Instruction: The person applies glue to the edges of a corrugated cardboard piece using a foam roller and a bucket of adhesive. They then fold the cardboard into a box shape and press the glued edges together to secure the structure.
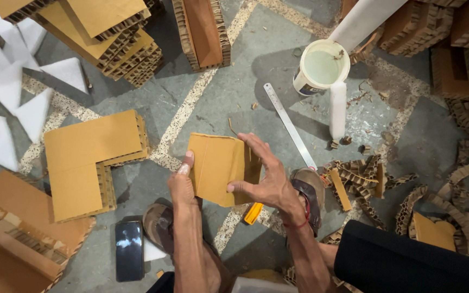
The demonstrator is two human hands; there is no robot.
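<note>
Above the floor, both hands (183,184) (264,182) hold cardboard piece (218,168).

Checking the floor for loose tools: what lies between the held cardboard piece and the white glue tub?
In the head view, a metal ruler lies aslant on the floor between the cardboard piece, held by both hands, and the glue tub.
</note>
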